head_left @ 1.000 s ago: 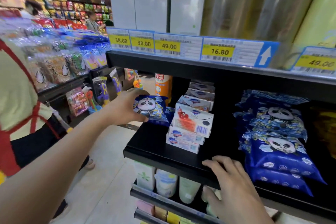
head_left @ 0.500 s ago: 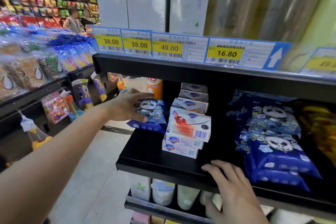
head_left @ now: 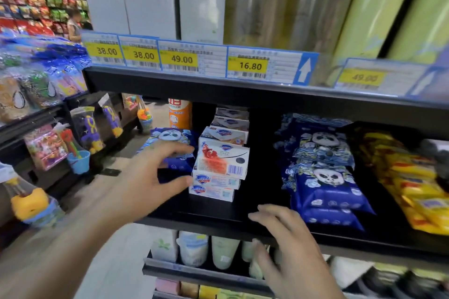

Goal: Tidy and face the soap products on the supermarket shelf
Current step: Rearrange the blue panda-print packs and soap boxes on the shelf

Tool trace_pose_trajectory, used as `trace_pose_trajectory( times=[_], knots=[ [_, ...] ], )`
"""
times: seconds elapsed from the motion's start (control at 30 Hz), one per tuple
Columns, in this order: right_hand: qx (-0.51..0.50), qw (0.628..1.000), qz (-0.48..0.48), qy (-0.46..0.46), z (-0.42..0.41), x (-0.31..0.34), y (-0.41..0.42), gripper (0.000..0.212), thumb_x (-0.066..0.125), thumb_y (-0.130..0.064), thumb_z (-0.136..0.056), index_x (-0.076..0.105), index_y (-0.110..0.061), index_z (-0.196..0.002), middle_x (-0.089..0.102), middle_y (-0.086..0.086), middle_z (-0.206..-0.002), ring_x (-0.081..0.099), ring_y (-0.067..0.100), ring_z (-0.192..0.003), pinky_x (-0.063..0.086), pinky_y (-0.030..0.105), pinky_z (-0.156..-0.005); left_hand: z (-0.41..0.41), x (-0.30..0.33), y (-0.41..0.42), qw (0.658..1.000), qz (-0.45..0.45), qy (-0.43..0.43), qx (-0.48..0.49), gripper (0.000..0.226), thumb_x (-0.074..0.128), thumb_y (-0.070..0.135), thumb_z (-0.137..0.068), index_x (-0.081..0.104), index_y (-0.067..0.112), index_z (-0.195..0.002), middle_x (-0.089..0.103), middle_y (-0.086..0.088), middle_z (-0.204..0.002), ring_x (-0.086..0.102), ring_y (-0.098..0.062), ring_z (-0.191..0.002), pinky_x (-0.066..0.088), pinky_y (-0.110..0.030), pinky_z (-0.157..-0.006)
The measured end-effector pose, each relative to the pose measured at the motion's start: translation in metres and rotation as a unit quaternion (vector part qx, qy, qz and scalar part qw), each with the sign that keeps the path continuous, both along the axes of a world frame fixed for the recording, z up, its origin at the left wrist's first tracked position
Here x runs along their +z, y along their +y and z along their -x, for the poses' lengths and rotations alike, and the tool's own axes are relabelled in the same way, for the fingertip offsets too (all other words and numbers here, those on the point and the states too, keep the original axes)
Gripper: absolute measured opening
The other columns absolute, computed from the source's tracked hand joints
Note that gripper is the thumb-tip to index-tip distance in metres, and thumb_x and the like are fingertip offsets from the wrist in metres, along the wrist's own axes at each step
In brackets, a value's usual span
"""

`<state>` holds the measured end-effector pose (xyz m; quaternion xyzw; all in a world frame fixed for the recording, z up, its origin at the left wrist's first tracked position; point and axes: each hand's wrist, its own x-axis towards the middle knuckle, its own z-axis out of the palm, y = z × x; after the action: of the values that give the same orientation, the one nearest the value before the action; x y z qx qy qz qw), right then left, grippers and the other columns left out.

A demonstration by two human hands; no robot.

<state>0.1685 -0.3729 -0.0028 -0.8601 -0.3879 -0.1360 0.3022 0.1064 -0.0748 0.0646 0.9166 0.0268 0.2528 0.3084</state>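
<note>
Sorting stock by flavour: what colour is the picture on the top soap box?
Red, on the white cardboard soap box, head view.

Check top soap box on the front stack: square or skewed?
Skewed. The top soap box sits tilted and twisted, overhanging the two flat boxes beneath; its barcode end faces out.

I am looking into a supermarket aisle: yellow price tags [head_left: 247, 65] reading 38.00, 49.00 and 16.80, each with a barcode, are lining the front edge of the upper shelf, and stacked soap boxes [head_left: 220, 164] and blue panda-printed packs [head_left: 323, 175] are sitting on the black shelf [head_left: 213, 219] below them. Across the floor at the left edge, another rack [head_left: 36, 94] is carrying bagged goods and hanging toys, and a shopper [head_left: 74, 25] is standing by the packed far shelves.
</note>
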Motion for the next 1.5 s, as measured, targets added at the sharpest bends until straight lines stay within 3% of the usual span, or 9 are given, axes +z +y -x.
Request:
trace_pose_trajectory(
  times=[0.1, 0.2, 0.4, 0.5, 0.7, 0.8, 1.03, 1.2, 1.5],
  knots=[
    [-0.031, 0.993, -0.081, -0.086, -0.005, 0.015, -0.022, 0.027, 0.071, -0.02, -0.086, 0.073, -0.027, -0.112, 0.06, -0.017, -0.114, 0.06, 0.008, -0.107, 0.038, 0.011, -0.1, 0.007, -0.018, -0.053, 0.999, -0.008, -0.02, -0.04, 0.041, 0.08, 0.033, -0.086, 0.066, 0.049, -0.121, 0.062, 0.035, -0.123, 0.055, 0.015, -0.12, 0.047, -0.009, -0.093],
    [-0.098, 0.977, -0.131, -0.133, -0.019, 0.031, -0.052, 0.02, 0.07, -0.023, -0.088, 0.074, -0.019, -0.107, 0.059, -0.008, -0.105, 0.059, 0.018, -0.097, 0.038, 0.015, -0.096, -0.004, -0.039, -0.096, 0.995, 0.048, 0.022, -0.087, 0.039, 0.077, 0.035, -0.091, 0.063, 0.051, -0.125, 0.06, 0.033, -0.127, 0.051, 0.003, -0.131, 0.043, -0.02, -0.105],
    [-0.177, 0.981, -0.062, -0.052, -0.056, 0.045, -0.103, 0.056, 0.08, -0.044, -0.08, 0.063, -0.032, -0.132, 0.045, 0.0, -0.132, 0.043, 0.014, -0.116, 0.028, 0.014, -0.099, -0.034, -0.075, -0.148, 0.996, 0.003, 0.056, -0.067, 0.036, 0.064, 0.052, -0.096, 0.057, 0.05, -0.131, 0.045, 0.037, -0.131, 0.031, 0.007, -0.135, 0.03, -0.024, -0.114],
    [-0.119, 0.992, -0.036, 0.037, -0.074, 0.04, -0.117, 0.073, 0.082, -0.046, -0.08, 0.05, -0.044, -0.146, 0.027, -0.013, -0.152, 0.034, -0.014, -0.118, 0.035, 0.02, -0.101, -0.042, -0.089, -0.159, 0.994, -0.074, 0.08, -0.02, 0.04, 0.055, 0.062, -0.097, 0.057, 0.048, -0.134, 0.043, 0.035, -0.135, 0.031, 0.004, -0.134, 0.025, -0.025, -0.11],
    [-0.074, 0.996, -0.05, 0.03, -0.095, 0.029, -0.112, 0.056, 0.079, -0.032, -0.088, 0.06, -0.047, -0.139, 0.036, -0.016, -0.154, 0.041, -0.001, -0.132, 0.03, 0.006, -0.1, -0.044, -0.091, -0.159, 0.992, -0.081, 0.101, -0.002, 0.047, 0.049, 0.07, -0.092, 0.058, 0.05, -0.133, 0.041, 0.039, -0.136, 0.031, 0.008, -0.13, 0.024, -0.022, -0.103],
    [-0.076, 0.993, -0.092, 0.023, -0.097, 0.027, -0.11, 0.051, 0.081, -0.022, -0.087, 0.067, -0.042, -0.132, 0.046, -0.011, -0.149, 0.047, 0.006, -0.134, 0.038, 0.015, -0.104, -0.044, -0.087, -0.16, 0.992, -0.063, 0.109, 0.0, 0.04, 0.06, 0.062, -0.095, 0.059, 0.051, -0.133, 0.043, 0.039, -0.136, 0.032, 0.01, -0.131, 0.025, -0.023, -0.105],
    [-0.051, 0.983, -0.175, -0.008, -0.077, 0.023, -0.112, 0.045, 0.076, -0.031, -0.086, 0.068, -0.046, -0.127, 0.044, -0.018, -0.149, 0.053, -0.002, -0.119, 0.041, 0.003, -0.093, -0.041, -0.059, -0.17, 0.962, 0.26, 0.074, 0.02, 0.017, 0.07, 0.047, -0.095, 0.074, 0.045, -0.111, 0.072, 0.024, -0.115, 0.059, 0.009, -0.115, 0.043, -0.026, -0.109],
    [0.009, 0.979, -0.2, -0.037, -0.059, 0.018, -0.099, 0.044, 0.071, -0.033, -0.088, 0.069, -0.039, -0.131, 0.041, -0.011, -0.154, 0.052, 0.007, -0.13, 0.052, 0.029, -0.101, -0.04, -0.026, -0.183, 0.875, 0.467, 0.122, -0.042, 0.06, 0.067, 0.078, -0.069, 0.076, 0.038, -0.112, 0.079, 0.008, -0.113, 0.075, -0.014, -0.107, 0.056, -0.038, -0.095],
    [0.052, 0.982, -0.178, -0.02, -0.044, 0.013, -0.093, 0.076, 0.082, -0.031, -0.083, 0.048, -0.044, -0.15, 0.033, -0.009, -0.158, 0.052, 0.009, -0.133, 0.052, 0.023, -0.1, -0.039, -0.022, -0.197, 0.838, 0.529, 0.124, -0.05, 0.05, 0.089, 0.03, -0.075, 0.068, 0.015, -0.118, 0.081, -0.006, -0.108, 0.079, -0.024, -0.096, 0.064, -0.033, -0.075]
  ],
)
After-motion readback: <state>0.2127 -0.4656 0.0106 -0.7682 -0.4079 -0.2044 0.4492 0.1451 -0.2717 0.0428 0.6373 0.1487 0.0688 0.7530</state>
